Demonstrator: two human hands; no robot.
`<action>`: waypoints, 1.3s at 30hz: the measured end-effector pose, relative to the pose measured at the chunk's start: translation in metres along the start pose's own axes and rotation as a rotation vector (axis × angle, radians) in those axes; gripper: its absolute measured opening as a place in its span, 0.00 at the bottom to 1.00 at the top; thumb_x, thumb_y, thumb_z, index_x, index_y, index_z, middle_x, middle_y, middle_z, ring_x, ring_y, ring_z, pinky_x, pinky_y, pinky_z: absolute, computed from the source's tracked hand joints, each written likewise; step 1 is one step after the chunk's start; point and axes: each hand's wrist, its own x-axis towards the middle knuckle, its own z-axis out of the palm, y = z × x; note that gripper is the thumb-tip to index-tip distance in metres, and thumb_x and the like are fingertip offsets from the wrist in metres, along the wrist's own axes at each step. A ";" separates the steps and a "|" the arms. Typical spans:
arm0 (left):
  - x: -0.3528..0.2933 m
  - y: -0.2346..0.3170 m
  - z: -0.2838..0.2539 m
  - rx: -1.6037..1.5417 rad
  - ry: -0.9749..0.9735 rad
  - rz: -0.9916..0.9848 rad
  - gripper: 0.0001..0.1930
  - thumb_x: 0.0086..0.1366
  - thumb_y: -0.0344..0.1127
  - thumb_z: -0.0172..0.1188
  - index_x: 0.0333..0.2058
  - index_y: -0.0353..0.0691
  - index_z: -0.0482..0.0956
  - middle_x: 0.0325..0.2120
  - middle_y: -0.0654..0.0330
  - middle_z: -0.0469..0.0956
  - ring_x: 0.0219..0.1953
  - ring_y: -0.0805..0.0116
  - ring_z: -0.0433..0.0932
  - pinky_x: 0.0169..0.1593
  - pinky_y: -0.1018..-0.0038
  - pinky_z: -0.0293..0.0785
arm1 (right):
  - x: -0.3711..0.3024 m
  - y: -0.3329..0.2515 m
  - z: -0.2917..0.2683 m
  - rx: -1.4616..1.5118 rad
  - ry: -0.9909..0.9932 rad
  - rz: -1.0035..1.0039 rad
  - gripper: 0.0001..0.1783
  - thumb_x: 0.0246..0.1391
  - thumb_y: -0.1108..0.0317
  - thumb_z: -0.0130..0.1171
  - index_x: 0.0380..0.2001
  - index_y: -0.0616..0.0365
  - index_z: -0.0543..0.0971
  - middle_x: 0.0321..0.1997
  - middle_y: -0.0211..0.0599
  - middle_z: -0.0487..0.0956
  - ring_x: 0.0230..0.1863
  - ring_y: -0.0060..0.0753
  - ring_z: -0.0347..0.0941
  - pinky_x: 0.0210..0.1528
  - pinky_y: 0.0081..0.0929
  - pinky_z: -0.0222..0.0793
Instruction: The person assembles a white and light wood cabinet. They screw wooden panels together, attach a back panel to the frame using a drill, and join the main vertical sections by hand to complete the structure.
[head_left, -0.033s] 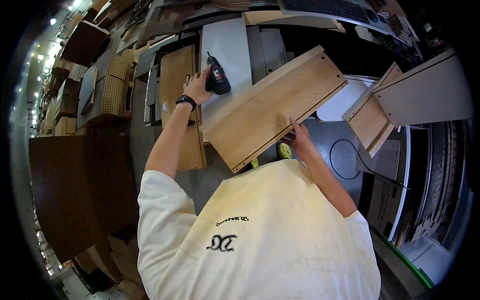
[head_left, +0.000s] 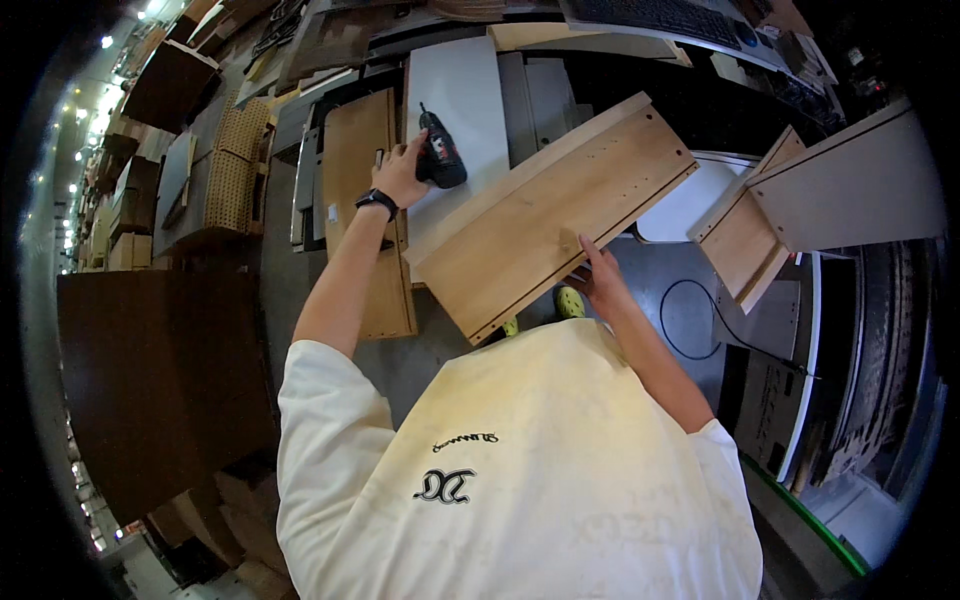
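Observation:
My left hand (head_left: 402, 178), with a dark watch at the wrist, is closed at the side of a black cordless drill (head_left: 443, 155) with red markings. Part of its fingers is hidden by the drill. The drill's bit points away from me, over a white panel (head_left: 458, 80). My right hand (head_left: 602, 280) grips the near edge of a long wooden panel (head_left: 540, 215), thumb on top and fingers underneath. That panel slants from near left to far right and has holes and a dark groove along its near edge. A small dark metal piece (head_left: 379, 158) shows beside my left hand.
A brown board (head_left: 360, 220) lies left of the white panel. At the right stands a joined wood-and-grey piece (head_left: 745, 240), with a black cable (head_left: 690, 283) looped on the floor. A keyboard (head_left: 680, 15) rests at the far right. A big dark brown panel (head_left: 165, 385) stands at the left.
My left hand, the drill and the boards beneath appear very slightly farther right. My right hand keeps its grip on the wooden panel.

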 end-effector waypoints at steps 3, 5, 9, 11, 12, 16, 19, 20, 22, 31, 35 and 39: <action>-0.006 0.009 0.009 -0.034 0.163 0.072 0.44 0.54 0.41 0.64 0.68 0.53 0.53 0.62 0.48 0.62 0.65 0.45 0.59 0.67 0.52 0.56 | 0.012 0.024 0.009 -0.001 -0.015 -0.059 0.32 0.56 0.47 0.63 0.55 0.55 0.68 0.53 0.39 0.74 0.47 0.41 0.76 0.44 0.41 0.77; -0.036 0.008 0.025 -0.220 0.460 0.161 0.35 0.60 0.40 0.60 0.66 0.45 0.59 0.61 0.47 0.63 0.64 0.46 0.60 0.67 0.56 0.57 | 0.018 0.030 0.013 -0.030 0.076 -0.102 0.33 0.55 0.48 0.65 0.56 0.56 0.68 0.51 0.38 0.76 0.48 0.39 0.76 0.43 0.40 0.78; -0.096 0.024 0.043 -0.417 0.360 0.285 0.26 0.67 0.43 0.56 0.60 0.39 0.68 0.57 0.46 0.67 0.62 0.47 0.62 0.63 0.58 0.61 | 0.013 0.025 0.021 0.041 0.104 -0.185 0.30 0.56 0.50 0.65 0.54 0.55 0.70 0.48 0.36 0.78 0.47 0.34 0.76 0.47 0.36 0.75; -0.111 0.032 0.043 -0.295 0.300 0.333 0.27 0.67 0.47 0.56 0.59 0.38 0.68 0.52 0.46 0.72 0.56 0.46 0.69 0.58 0.59 0.67 | 0.009 0.021 0.020 0.038 0.106 -0.241 0.29 0.56 0.51 0.65 0.53 0.56 0.71 0.48 0.35 0.78 0.47 0.33 0.76 0.47 0.35 0.74; -0.116 0.038 0.035 -0.328 0.230 0.295 0.27 0.67 0.48 0.56 0.59 0.37 0.68 0.50 0.45 0.74 0.54 0.45 0.71 0.56 0.59 0.68 | 0.009 0.019 0.018 0.039 0.118 -0.253 0.28 0.56 0.51 0.65 0.52 0.57 0.71 0.47 0.35 0.78 0.46 0.33 0.76 0.47 0.35 0.74; -0.120 0.032 0.019 -0.366 0.090 0.263 0.31 0.66 0.52 0.58 0.58 0.34 0.68 0.45 0.42 0.78 0.48 0.44 0.77 0.48 0.58 0.74 | -0.016 0.010 0.035 0.029 0.187 -0.276 0.24 0.56 0.53 0.65 0.48 0.60 0.74 0.45 0.35 0.80 0.43 0.29 0.77 0.42 0.29 0.75; -0.134 0.044 -0.015 -0.467 -0.069 0.186 0.31 0.63 0.50 0.62 0.56 0.32 0.69 0.44 0.40 0.78 0.49 0.47 0.78 0.49 0.62 0.74 | -0.048 0.003 0.042 0.112 0.159 -0.328 0.21 0.56 0.56 0.65 0.45 0.59 0.77 0.40 0.32 0.81 0.38 0.27 0.79 0.38 0.26 0.76; -0.137 0.044 -0.018 -0.532 -0.062 0.190 0.31 0.63 0.49 0.63 0.55 0.31 0.69 0.44 0.40 0.79 0.48 0.48 0.79 0.49 0.63 0.74 | -0.052 0.001 0.041 0.089 0.125 -0.352 0.20 0.56 0.56 0.65 0.45 0.59 0.77 0.41 0.32 0.81 0.39 0.27 0.79 0.38 0.26 0.75; -0.151 0.047 -0.018 -0.662 -0.046 0.201 0.30 0.62 0.47 0.64 0.54 0.30 0.69 0.42 0.41 0.79 0.46 0.49 0.80 0.48 0.64 0.74 | -0.061 -0.007 0.032 0.042 0.056 -0.400 0.20 0.56 0.57 0.65 0.44 0.59 0.78 0.41 0.32 0.81 0.39 0.26 0.79 0.39 0.27 0.75; -0.241 0.153 -0.035 -1.168 0.535 -0.081 0.24 0.60 0.30 0.66 0.54 0.30 0.71 0.46 0.56 0.76 0.47 0.70 0.74 0.52 0.72 0.71 | -0.132 -0.149 0.036 -0.170 -0.339 -0.688 0.20 0.60 0.56 0.62 0.47 0.60 0.79 0.39 0.28 0.81 0.38 0.19 0.74 0.43 0.21 0.71; -0.265 0.211 -0.029 -1.440 0.869 -0.021 0.27 0.61 0.31 0.64 0.57 0.31 0.66 0.53 0.54 0.71 0.54 0.65 0.70 0.58 0.68 0.67 | -0.174 -0.230 0.042 -0.270 -0.593 -0.919 0.20 0.62 0.56 0.60 0.47 0.62 0.79 0.39 0.28 0.82 0.37 0.15 0.74 0.39 0.18 0.71; -0.274 0.268 -0.051 -1.135 0.579 0.061 0.25 0.62 0.33 0.65 0.54 0.30 0.68 0.46 0.56 0.75 0.47 0.67 0.74 0.52 0.70 0.71 | -0.224 -0.293 0.005 -0.359 -0.721 -0.992 0.21 0.61 0.56 0.61 0.46 0.63 0.79 0.35 0.26 0.81 0.34 0.13 0.73 0.34 0.17 0.70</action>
